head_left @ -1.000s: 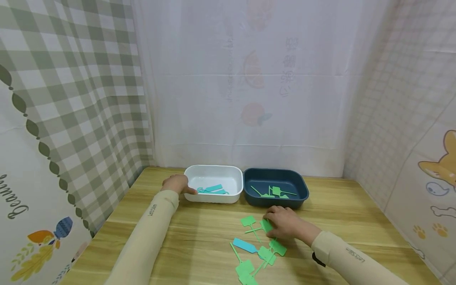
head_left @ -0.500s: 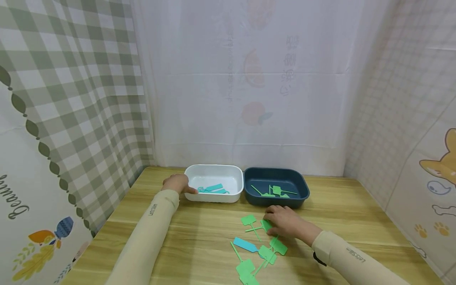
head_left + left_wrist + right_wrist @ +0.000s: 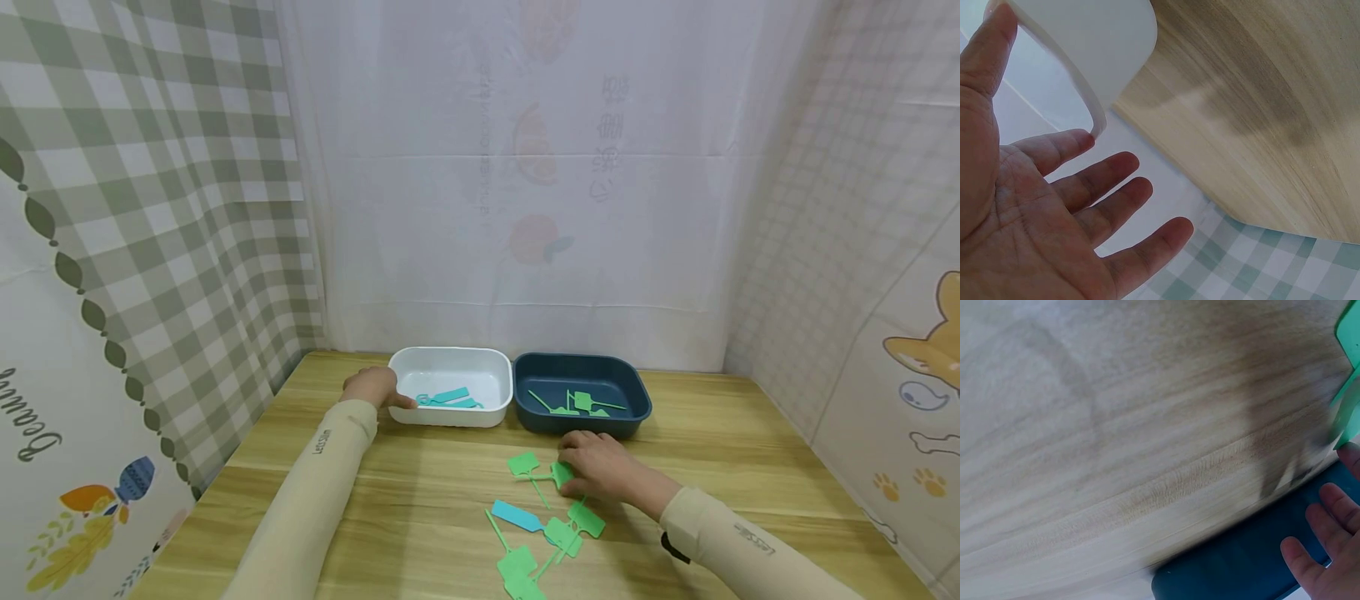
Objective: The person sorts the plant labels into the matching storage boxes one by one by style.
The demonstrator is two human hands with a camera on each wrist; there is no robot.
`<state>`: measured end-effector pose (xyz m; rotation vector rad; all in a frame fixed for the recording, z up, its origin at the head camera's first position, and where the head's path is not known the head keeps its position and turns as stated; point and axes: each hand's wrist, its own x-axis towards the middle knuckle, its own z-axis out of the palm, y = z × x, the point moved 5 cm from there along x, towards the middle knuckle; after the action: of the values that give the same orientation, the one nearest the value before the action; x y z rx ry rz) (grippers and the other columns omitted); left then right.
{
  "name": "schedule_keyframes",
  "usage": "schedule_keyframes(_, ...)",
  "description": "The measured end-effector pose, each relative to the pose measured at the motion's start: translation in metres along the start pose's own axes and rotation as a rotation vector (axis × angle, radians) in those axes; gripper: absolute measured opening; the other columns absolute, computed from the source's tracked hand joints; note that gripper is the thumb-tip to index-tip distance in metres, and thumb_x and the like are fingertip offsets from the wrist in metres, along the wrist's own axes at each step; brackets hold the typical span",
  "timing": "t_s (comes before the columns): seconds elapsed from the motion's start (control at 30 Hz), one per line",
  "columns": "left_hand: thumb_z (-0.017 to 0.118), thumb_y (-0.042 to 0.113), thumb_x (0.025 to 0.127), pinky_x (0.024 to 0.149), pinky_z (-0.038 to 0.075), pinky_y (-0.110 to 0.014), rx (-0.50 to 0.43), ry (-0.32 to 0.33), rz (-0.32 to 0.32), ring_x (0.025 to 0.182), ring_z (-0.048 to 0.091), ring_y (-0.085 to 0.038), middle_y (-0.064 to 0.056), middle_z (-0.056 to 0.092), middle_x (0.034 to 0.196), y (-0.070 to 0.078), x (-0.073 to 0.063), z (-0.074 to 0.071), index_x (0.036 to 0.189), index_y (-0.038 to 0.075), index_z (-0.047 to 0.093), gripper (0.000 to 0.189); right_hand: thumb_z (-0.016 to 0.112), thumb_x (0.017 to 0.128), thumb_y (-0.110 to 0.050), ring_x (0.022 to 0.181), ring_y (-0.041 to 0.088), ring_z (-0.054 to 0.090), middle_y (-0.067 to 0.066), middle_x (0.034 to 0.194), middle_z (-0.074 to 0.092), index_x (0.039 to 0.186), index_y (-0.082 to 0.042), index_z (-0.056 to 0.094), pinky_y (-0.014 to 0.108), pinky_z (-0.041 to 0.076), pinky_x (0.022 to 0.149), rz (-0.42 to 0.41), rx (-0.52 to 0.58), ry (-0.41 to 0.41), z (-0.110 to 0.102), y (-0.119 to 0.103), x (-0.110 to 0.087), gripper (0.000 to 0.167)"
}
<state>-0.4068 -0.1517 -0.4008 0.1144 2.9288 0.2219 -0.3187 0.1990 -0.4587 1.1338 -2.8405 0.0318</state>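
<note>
Just in front of the dark blue tray [image 3: 577, 427], the person's right grip [image 3: 603, 468] is down at a green tag [image 3: 561, 476] on the tabletop [image 3: 427, 500]; one fingertip meets the tag's edge, but the thumb is hidden, so whether it is pinched cannot be told. Directly left of the dark blue tray stands a white tray [image 3: 450, 364] with turquoise tags [image 3: 452, 395] inside. On its side away from the dark blue tray, the left grip [image 3: 372, 388] has fingers spread apart, thumb and index touching the rim. Green tags [image 3: 582, 402] lie within the dark blue tray; nearer the person, loose green tags [image 3: 516, 562] overlap, one covering the end of a blue tag [image 3: 516, 516].
</note>
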Motion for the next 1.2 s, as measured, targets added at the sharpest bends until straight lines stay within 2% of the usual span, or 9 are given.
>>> schedule_keyframes(0.37, 0.074, 0.05, 0.086, 0.076, 0.051, -0.048, 0.001, 0.004, 0.001, 0.083, 0.056, -0.027, -0.011, 0.063, 0.085, 0.0, 0.0, -0.001, 0.088, 0.003, 0.068, 0.047, 0.074, 0.087, -0.043, 0.115, 0.035, 0.055, 0.018, 0.125, 0.059, 0.117, -0.003, 0.068, 0.054, 0.047, 0.087, -0.006, 0.026, 0.022, -0.009, -0.007, 0.001, 0.05)
schedule_keyframes(0.8, 0.074, 0.05, 0.085, 0.077, 0.05, -0.05, 0.001, 0.003, 0.004, 0.082, 0.057, -0.027, -0.011, 0.064, 0.085, 0.001, 0.001, -0.001, 0.089, 0.003, 0.068, 0.047, 0.077, 0.085, -0.042, 0.118, 0.036, 0.055, 0.017, 0.128, 0.058, 0.109, -0.007, 0.07, 0.055, 0.047, 0.09, 0.012, 0.039, 0.056, -0.021, -0.013, 0.006, 0.042)
schedule_keyframes(1.2, 0.074, 0.049, 0.086, 0.077, 0.05, -0.049, -0.002, -0.004, 0.003, 0.082, 0.056, -0.026, -0.01, 0.063, 0.084, 0.001, -0.001, -0.002, 0.087, 0.003, 0.068, 0.046, 0.079, 0.083, -0.04, 0.118, 0.036, 0.056, 0.018, 0.128, 0.058, 0.109, -0.008, 0.071, 0.056, 0.047, 0.09, 0.016, 0.021, 0.111, -0.033, -0.012, 0.009, 0.041)
